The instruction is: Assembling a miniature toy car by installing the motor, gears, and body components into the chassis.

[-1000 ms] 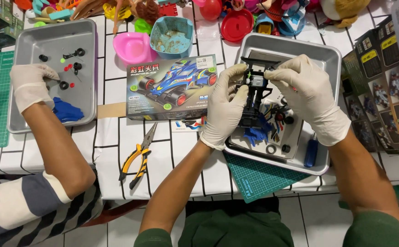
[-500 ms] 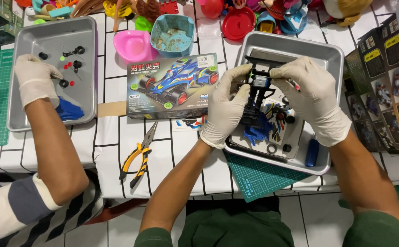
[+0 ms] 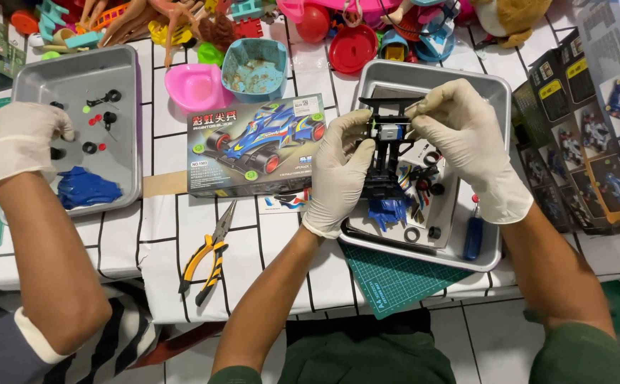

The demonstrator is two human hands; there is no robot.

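Both gloved hands hold a black toy car frame (image 3: 384, 153) upright over the metal tray (image 3: 491, 92) on the right side of the table. The left hand (image 3: 338, 174) wraps around the frame's left side and lower half, fingers closed on it, while the right hand (image 3: 466, 139) pinches in at the top, thumb and forefinger narrow against the small silver motor (image 3: 388, 131) seated near the frame's upper end. The step in hand looks like seating or fixing that motor in its bay; the next move probably calls for steady pressure from the right fingertips while the left keeps the frame from twisting, since the part is small and the gloves dull the touch. Below the frame, in the same tray, lie a blue body piece (image 3: 388, 210), black wheels and rings, and a blue-handled screwdriver (image 3: 472, 235) by the right rim. Just left of the tray sits the car kit box (image 3: 256, 146), and nearer the table edge the orange-handled pliers (image 3: 207, 259). At far left a co-worker's gloved hand (image 3: 22, 139) rests on the rim of a second tray (image 3: 128, 107) holding loose small parts and a blue shell. Compared with 1 second ago, the frame sits slightly higher in the tray area and the right fingers have closed in on the motor; the co-worker's hand has barely shifted.
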